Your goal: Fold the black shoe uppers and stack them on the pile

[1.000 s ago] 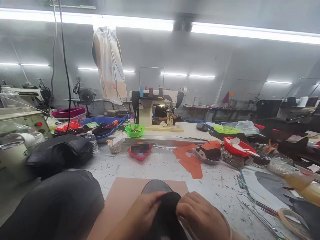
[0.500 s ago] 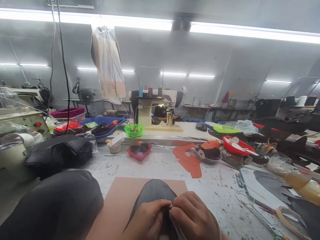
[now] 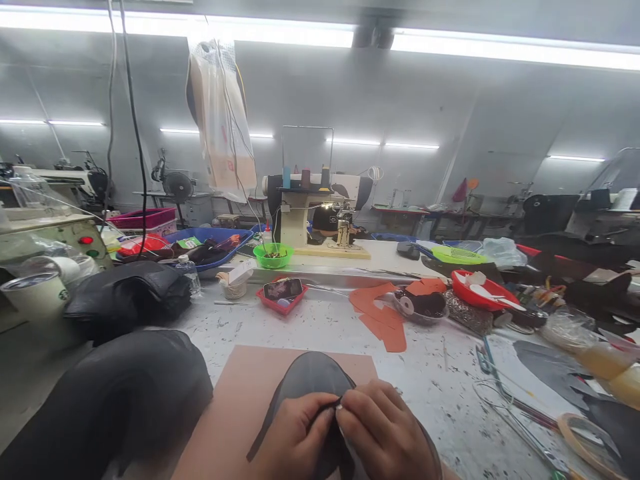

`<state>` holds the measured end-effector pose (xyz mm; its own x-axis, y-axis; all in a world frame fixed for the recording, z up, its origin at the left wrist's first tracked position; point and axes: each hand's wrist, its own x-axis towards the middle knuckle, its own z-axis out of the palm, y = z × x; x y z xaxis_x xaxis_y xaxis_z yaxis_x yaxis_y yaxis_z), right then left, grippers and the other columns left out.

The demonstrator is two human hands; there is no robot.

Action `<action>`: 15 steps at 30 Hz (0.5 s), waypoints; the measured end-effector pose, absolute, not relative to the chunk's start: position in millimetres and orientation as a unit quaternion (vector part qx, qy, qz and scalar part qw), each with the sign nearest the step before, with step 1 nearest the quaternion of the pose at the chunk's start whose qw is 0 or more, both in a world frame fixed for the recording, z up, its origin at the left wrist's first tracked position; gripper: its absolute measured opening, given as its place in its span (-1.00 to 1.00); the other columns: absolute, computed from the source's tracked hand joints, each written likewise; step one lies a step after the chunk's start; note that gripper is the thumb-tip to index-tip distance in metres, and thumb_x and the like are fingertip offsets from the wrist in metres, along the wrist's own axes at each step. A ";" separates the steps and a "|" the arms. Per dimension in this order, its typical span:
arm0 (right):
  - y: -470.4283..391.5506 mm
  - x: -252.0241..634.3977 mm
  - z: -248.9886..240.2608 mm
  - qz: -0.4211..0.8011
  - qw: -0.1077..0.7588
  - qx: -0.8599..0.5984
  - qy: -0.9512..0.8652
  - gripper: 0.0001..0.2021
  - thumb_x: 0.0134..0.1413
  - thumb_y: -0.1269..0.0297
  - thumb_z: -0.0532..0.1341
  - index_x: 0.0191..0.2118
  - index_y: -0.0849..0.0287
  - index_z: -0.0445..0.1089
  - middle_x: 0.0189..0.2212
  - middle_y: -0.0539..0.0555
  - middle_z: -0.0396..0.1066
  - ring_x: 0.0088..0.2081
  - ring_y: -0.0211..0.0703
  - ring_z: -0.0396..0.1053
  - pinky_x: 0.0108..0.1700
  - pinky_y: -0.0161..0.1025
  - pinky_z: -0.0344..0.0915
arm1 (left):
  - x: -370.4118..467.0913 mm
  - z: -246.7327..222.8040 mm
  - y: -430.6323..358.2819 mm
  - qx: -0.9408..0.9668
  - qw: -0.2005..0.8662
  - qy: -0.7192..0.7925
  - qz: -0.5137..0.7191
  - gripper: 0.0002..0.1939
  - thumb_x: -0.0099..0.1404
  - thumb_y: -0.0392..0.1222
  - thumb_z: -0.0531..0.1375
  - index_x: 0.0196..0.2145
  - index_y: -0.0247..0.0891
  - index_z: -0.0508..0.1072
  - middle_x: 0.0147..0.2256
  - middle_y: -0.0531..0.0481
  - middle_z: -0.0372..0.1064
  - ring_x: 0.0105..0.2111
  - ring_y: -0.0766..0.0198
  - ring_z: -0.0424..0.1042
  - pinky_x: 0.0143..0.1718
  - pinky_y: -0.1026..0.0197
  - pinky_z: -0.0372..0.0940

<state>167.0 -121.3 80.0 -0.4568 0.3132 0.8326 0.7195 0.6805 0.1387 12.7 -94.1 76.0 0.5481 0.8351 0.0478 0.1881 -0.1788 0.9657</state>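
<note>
A dark grey piece of leather-like material [image 3: 315, 373], rounded at its far end, lies over a pinkish-tan board [image 3: 225, 413] at the bottom centre. My left hand [image 3: 295, 433] pinches the edge of this piece between thumb and forefinger. Right beside it, my right hand [image 3: 385, 427] is closed on the same edge, its fingertips touching the left ones. Something small and pale shows at the right fingertips, too small to name. To the left lies a stack of dark grey pieces [image 3: 115, 393].
Behind the board stand a red tray [image 3: 283, 307] with a phone, orange cut pieces [image 3: 383, 320] and a bowl holding a thread spool [image 3: 406, 305]. A roll of tape [image 3: 585, 440] lies at right. Beyond is a sewing machine [image 3: 295, 220]; a clear bottle [image 3: 187, 273] stands at left.
The view has shifted slightly, so the background sits a little further right. Both hands stay together on the grey piece, with the fingers moved only a little.
</note>
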 end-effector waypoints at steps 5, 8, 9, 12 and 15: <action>-119.7 163.3 73.2 -0.262 0.398 -0.296 -0.827 -0.77 0.11 0.56 -0.04 -0.49 0.34 0.28 -0.45 0.15 0.32 -0.43 -0.18 0.25 -0.38 -0.21 0.10 | 11.7 70.7 -93.5 0.606 0.620 0.381 0.321 -0.69 0.15 -0.01 0.10 -0.30 -0.28 0.48 -0.33 -0.05 0.45 -0.25 0.14 0.36 -0.19 0.20 0.22; -119.7 159.5 72.5 -0.233 0.403 -0.322 -0.824 -0.71 0.13 0.56 -0.08 -0.56 0.29 0.20 -0.49 0.11 0.31 -0.46 -0.22 0.26 -0.38 -0.23 0.11 | 13.1 63.4 -92.6 0.540 0.675 0.372 0.337 -0.65 0.05 0.03 0.18 -0.34 -0.32 0.47 -0.37 -0.06 0.44 -0.31 0.16 0.34 -0.25 0.20 0.21; -119.9 157.8 73.2 -0.226 0.403 -0.329 -0.824 -0.70 0.13 0.57 -0.09 -0.57 0.28 0.18 -0.50 0.09 0.31 -0.47 -0.24 0.26 -0.37 -0.23 0.12 | 14.5 62.8 -92.5 0.526 0.688 0.367 0.340 -0.65 0.00 0.02 0.21 -0.35 -0.33 0.47 -0.39 -0.05 0.43 -0.34 0.18 0.34 -0.27 0.21 0.21; -121.0 151.9 75.5 -0.248 0.405 -0.350 -0.807 -0.71 0.12 0.59 -0.09 -0.54 0.28 0.22 -0.40 0.12 0.37 -0.38 -0.19 0.32 -0.29 -0.20 0.18 | 19.5 66.0 -91.8 0.512 0.697 0.364 0.345 -0.68 -0.05 -0.03 0.25 -0.39 -0.34 0.47 -0.46 -0.02 0.42 -0.38 0.21 0.34 -0.29 0.23 0.20; -120.8 148.5 73.2 -0.290 0.421 -0.334 -0.792 -0.69 0.13 0.59 -0.10 -0.54 0.28 0.25 -0.23 0.20 0.37 -0.15 -0.07 0.32 -0.14 -0.15 0.20 | 19.5 70.6 -88.3 0.532 0.688 0.354 0.343 -0.68 0.00 -0.01 0.21 -0.40 -0.36 0.47 -0.46 -0.04 0.42 -0.36 0.20 0.35 -0.26 0.23 0.20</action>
